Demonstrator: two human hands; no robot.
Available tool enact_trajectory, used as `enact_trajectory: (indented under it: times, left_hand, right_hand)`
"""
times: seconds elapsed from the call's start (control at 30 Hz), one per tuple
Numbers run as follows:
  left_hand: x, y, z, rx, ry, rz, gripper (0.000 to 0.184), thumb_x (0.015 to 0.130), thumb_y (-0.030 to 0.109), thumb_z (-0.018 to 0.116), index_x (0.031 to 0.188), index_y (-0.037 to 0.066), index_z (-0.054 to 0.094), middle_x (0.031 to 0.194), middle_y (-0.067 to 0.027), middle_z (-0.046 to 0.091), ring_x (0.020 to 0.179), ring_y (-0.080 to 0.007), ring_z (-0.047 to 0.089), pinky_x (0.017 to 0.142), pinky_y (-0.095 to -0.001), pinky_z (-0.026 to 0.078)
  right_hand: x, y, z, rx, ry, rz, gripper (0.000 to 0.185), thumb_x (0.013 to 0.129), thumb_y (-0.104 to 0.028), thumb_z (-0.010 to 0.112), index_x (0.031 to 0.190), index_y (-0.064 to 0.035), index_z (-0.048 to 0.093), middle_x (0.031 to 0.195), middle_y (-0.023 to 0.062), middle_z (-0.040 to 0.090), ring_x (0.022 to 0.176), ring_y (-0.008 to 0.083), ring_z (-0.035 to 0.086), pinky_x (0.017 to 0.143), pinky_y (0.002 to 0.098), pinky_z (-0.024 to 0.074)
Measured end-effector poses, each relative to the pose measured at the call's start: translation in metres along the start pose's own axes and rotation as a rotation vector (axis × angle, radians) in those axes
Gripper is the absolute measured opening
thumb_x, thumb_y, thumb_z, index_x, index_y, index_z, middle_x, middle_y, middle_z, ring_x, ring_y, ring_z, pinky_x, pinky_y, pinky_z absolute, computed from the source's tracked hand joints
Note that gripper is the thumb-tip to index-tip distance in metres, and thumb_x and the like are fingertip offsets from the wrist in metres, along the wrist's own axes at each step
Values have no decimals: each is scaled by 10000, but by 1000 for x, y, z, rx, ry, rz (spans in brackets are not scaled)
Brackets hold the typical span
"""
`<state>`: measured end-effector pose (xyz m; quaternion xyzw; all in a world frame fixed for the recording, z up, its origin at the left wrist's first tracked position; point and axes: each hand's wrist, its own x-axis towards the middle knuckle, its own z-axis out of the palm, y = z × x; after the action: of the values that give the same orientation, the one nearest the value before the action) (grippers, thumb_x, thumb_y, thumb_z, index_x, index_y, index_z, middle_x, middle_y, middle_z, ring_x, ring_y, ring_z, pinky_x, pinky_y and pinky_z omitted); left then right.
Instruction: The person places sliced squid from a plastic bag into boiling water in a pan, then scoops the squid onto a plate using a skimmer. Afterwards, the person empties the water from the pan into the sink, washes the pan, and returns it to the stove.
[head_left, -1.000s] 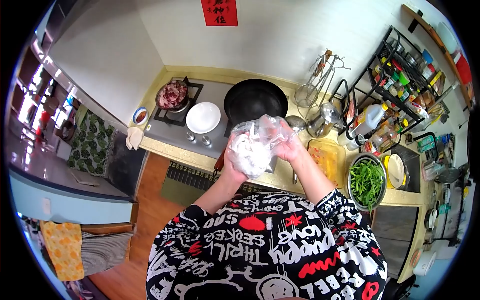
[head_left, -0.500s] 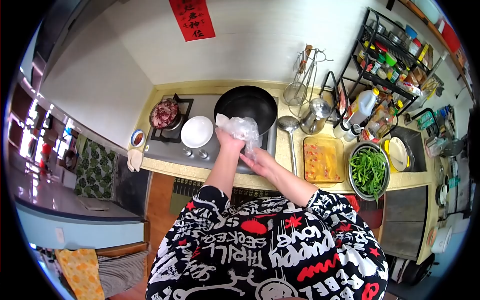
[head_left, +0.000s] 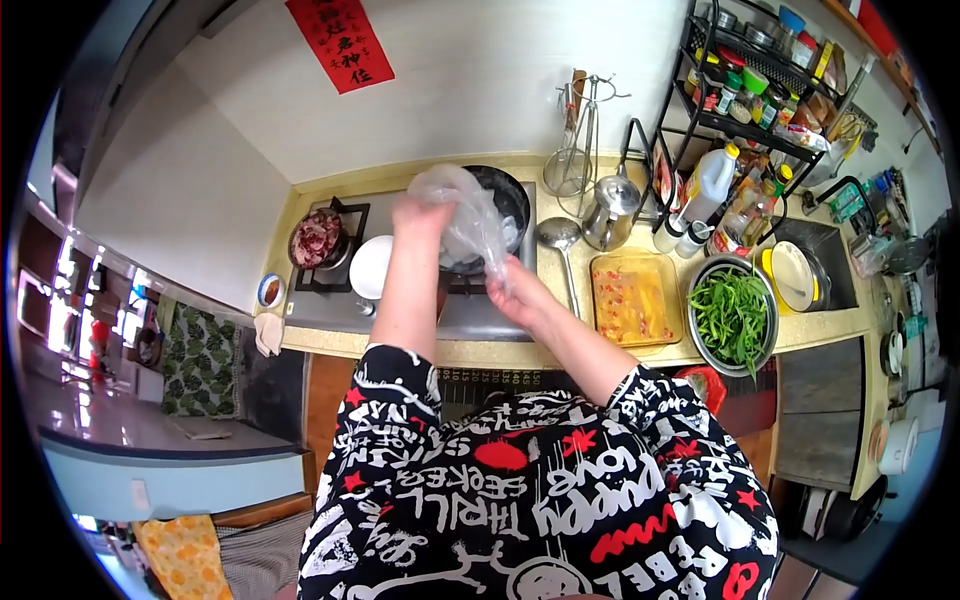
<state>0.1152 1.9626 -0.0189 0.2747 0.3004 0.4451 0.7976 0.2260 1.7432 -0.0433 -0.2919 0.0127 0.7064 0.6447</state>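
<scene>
A clear plastic bag (head_left: 467,222) is stretched between my two hands, over the black wok (head_left: 497,183) on the stove. My left hand (head_left: 424,217) grips the bag's upper left part; its fingers are partly hidden by the film. Lower down, on the near side of the wok, my right hand (head_left: 516,288) pinches the bag's other end. Pale, whitish contents (head_left: 508,226) show at the wok's right side; whether they lie in the wok or in the bag is hard to tell. A white bowl (head_left: 371,267) stands left of the wok, partly behind my left forearm.
A pot of raw meat (head_left: 318,239) sits on the left burner. Right of the stove are a ladle (head_left: 561,240), a metal pitcher (head_left: 611,212), a glass dish of yellow liquid (head_left: 632,300) and a bowl of green vegetables (head_left: 731,318). A condiment rack (head_left: 742,126) stands behind.
The bunched bag has been spread out and lifted farther over the wok. My left hand moved up and left. The pale contents have come into view. The camera view shifted slightly.
</scene>
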Motion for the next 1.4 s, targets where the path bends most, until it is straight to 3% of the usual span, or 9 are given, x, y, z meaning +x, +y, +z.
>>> enact_trajectory:
  times: [0.17, 0.33, 0.47, 0.53, 0.73, 0.9, 1.07, 1.17, 1.4]
  left_hand:
    - [-157, 42, 104, -501, -562, -395, 399, 1047, 232, 342, 1318, -4, 516, 1215, -155, 623, 1212, -357, 546, 1062, -558, 398]
    - [-222, -12, 96, 977, -182, -264, 336, 892, 177, 703, 1189, 48, 610, 1110, -46, 655, 952, -131, 626, 837, -322, 530]
    - [-211, -112, 53, 1589, -194, 139, 374, 873, 134, 691, 1216, 40, 578, 1099, -49, 637, 928, -144, 615, 724, -313, 548]
    - [-220, -143, 67, 1030, -208, -68, 359, 893, 110, 635, 1232, 17, 563, 1165, -116, 625, 1024, -201, 623, 853, -326, 534]
    - [-281, -146, 112, 105, -439, -589, 400, 893, 34, 491, 1289, -24, 497, 1227, -167, 614, 1149, -270, 611, 1001, -375, 489]
    - [-327, -111, 128, 487, -683, -510, 534, 946, 247, 499, 1399, -33, 456, 1398, -189, 537, 1164, -242, 603, 1013, -361, 466]
    - [-356, -157, 108, 593, -617, -147, 921, 797, 52, 746, 1554, 144, 230, 1485, -97, 354, 1270, -228, 449, 995, -344, 439]
    - [-390, -177, 123, 315, -814, -356, 1292, 661, 16, 865, 1590, 222, -9, 1605, -137, 143, 1387, -279, 350, 1063, -435, 409]
    - [-448, -227, 183, 915, -911, 272, 1518, 450, 338, 986, 1552, 36, -14, 1573, -213, 118, 1466, -346, 197, 1184, -450, 261]
  right_hand:
    - [-25, -92, -25, -15, -98, -70, 307, 940, -72, 602, 1227, -127, 509, 969, 35, 625, 671, 90, 571, 466, 185, 452]
    - [-70, -172, -45, -429, -72, -348, 222, 933, -92, 632, 1144, -112, 567, 942, 41, 655, 749, 104, 625, 541, 222, 482]
    - [-143, -113, -26, -1344, 68, -1199, 192, 898, -160, 678, 1051, -59, 618, 954, 83, 653, 911, 226, 644, 806, 360, 527]
    - [-179, -78, -40, -1757, -245, -1349, 320, 847, -174, 720, 1120, -48, 610, 1047, 128, 630, 1007, 321, 616, 887, 409, 511]
    - [-239, -62, -87, -1882, -71, -1268, 483, 740, -100, 734, 1196, -49, 586, 1196, 139, 595, 1124, 341, 570, 947, 453, 478]
    - [-281, -64, -124, -1280, 220, -876, 203, 824, 3, 649, 1025, -4, 670, 959, 84, 684, 886, 216, 664, 800, 332, 523]
    - [-335, -43, -134, -374, 59, -391, 314, 945, -137, 631, 1210, 27, 592, 1124, 104, 673, 991, 178, 660, 890, 306, 518]
    - [-366, -26, -127, -175, 30, -373, 395, 968, -155, 600, 1314, 20, 524, 1224, 136, 644, 1075, 214, 655, 930, 361, 540]
    - [-413, -14, -144, 2, 39, -456, 469, 965, -184, 604, 1377, 3, 481, 1306, 131, 602, 1139, 222, 629, 962, 359, 532]
